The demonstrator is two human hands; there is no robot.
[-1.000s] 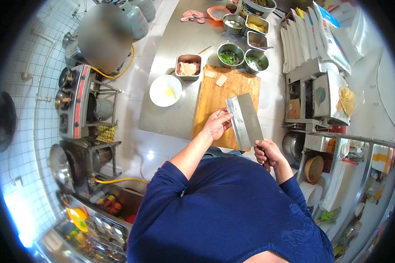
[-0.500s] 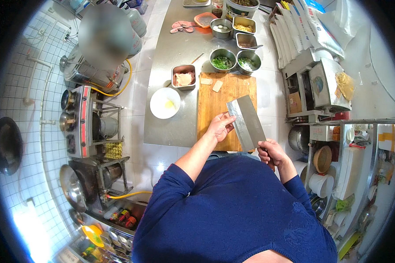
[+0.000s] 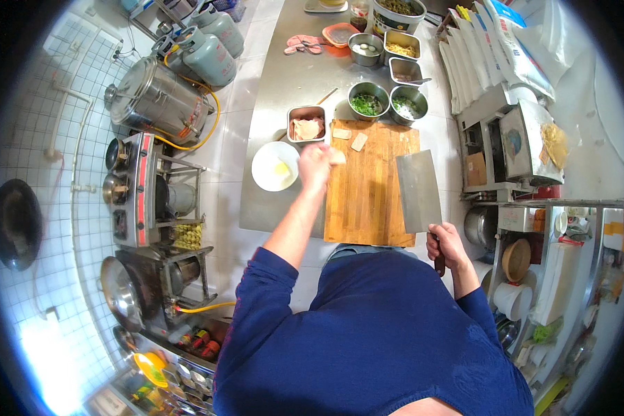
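Note:
My right hand (image 3: 448, 245) grips the dark handle of a cleaver (image 3: 419, 192). Its broad blade points away from me over the right edge of the wooden cutting board (image 3: 373, 187). My left hand (image 3: 315, 169), slightly blurred, is at the board's left edge. A pale flat piece (image 3: 337, 157) shows at its closed fingers. Two similar pale pieces, one flat piece (image 3: 341, 134) and another piece (image 3: 359, 142), lie at the board's far end. Just beyond my left hand stands a metal container (image 3: 307, 125) of pale pinkish meat. A white bowl (image 3: 274, 166) with something yellowish inside is to its left.
Metal bowls of chopped greens (image 3: 368, 101) and white-topped greens (image 3: 407, 105) stand behind the board. Farther back on the steel table (image 3: 284, 83) are more containers and a pink cloth (image 3: 304, 44). A stove (image 3: 133, 187) is at left, shelves (image 3: 555, 208) at right.
My left hand has left the cleaver blade and moved forward and left, toward the meat container. The cleaver has swung to the right and is more upright in view.

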